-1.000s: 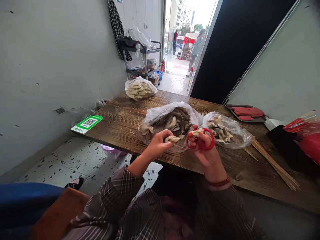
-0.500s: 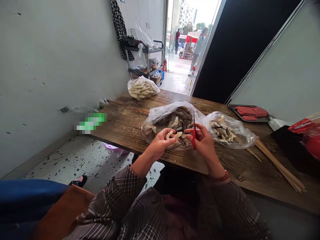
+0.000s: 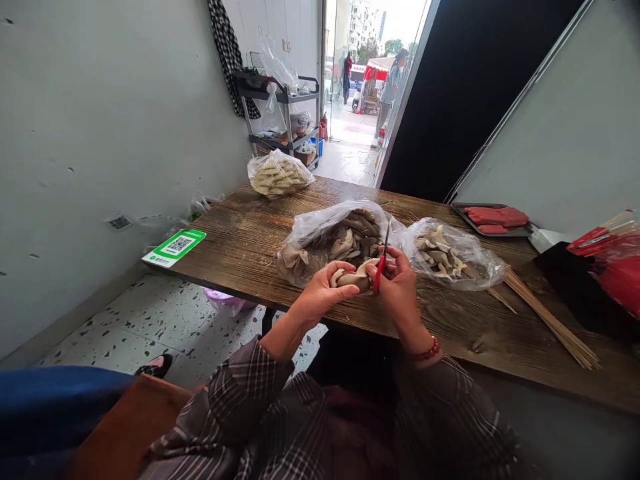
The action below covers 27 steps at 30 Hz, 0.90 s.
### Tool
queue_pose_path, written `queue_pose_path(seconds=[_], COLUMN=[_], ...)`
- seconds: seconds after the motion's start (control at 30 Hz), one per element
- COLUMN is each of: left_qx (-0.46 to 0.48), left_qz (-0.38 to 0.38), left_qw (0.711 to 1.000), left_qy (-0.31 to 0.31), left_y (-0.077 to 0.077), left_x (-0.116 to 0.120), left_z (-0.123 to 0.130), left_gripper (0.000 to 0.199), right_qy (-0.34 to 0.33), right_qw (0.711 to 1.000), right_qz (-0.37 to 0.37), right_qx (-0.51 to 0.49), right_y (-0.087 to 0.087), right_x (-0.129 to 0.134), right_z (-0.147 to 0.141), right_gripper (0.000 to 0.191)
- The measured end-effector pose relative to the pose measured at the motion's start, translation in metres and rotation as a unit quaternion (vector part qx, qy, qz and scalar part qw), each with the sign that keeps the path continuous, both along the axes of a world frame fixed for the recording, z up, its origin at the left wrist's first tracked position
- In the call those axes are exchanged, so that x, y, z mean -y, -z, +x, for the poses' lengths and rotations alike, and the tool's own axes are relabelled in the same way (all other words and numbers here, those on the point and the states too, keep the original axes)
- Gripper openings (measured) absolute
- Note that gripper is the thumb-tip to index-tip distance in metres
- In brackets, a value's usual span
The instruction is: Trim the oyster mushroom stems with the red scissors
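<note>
Head view: at the centre of the frame, the left hand (image 3: 317, 297) grasps a mushroom (image 3: 355, 281) between thumb and fingers. The right hand (image 3: 401, 283), just beside it, is closed around the red-handled scissors (image 3: 381, 270), their blades pointing up toward the top of the frame, and its fingertips touch the right end of the mushroom. The mushroom is over the near edge of the table (image 3: 235, 243), in front of the large bag (image 3: 320, 227), which lies open with more mushrooms inside.

Right of centre, the small bag (image 3: 483, 267) also contains mushrooms and lies just beside the large one. Skewers (image 3: 550, 317) run from it toward the lower right. At the right, a dark tray (image 3: 463, 215) bears red pieces (image 3: 497, 217), and a black container (image 3: 565, 283) stands near red packaging (image 3: 620, 277). At the upper centre-left, a tied bag (image 3: 280, 175) of pale pieces rests on the far end of the table. A green-and-white card (image 3: 175, 248) with a printed code lies at the left corner.
</note>
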State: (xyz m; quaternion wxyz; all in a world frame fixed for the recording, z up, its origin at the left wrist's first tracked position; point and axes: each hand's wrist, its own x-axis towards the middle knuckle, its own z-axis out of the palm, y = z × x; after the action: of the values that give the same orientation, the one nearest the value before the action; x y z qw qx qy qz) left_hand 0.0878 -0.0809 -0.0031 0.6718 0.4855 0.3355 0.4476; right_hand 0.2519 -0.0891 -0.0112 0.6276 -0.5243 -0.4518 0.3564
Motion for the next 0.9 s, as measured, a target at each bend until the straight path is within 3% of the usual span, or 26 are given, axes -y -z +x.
queue_pose_path(seconds=[0.17,0.3,0.43,0.53,0.77,0.9], left_qx=[-0.035,-0.025,-0.056,-0.082,-0.137,-0.156], left_qz=[0.018,0.026,0.048,0.061,0.121,0.136], left_qw=[0.996,0.991,0.987,0.986,0.980,0.975], left_qy=[-0.084,-0.132,-0.144,-0.128,-0.080,-0.080], left_y=[0.002,-0.003,-0.007,-0.006,-0.004,-0.007], left_x=[-0.005,-0.012,-0.013,-0.011,-0.006,-0.005], left_z=[0.000,-0.009,-0.012,-0.010,-0.008,-0.010], left_gripper=[0.037,0.035,0.032,0.029,0.025,0.024], right_qy=[-0.041,-0.111,-0.139,-0.149,-0.170,-0.240], right_qw=[0.999,0.984,0.948,0.929,0.938,0.939], right_qz=[0.009,-0.008,-0.022,-0.016,-0.030,-0.089], right_qx=[0.032,0.139,0.285,0.337,0.302,0.228], right_y=[-0.003,-0.006,-0.006,-0.005,-0.002,-0.008], right_x=[0.004,0.018,0.033,0.037,0.031,0.033], right_z=[0.011,0.042,0.064,0.065,0.053,0.051], right_gripper=[0.054,0.050,0.047,0.048,0.051,0.058])
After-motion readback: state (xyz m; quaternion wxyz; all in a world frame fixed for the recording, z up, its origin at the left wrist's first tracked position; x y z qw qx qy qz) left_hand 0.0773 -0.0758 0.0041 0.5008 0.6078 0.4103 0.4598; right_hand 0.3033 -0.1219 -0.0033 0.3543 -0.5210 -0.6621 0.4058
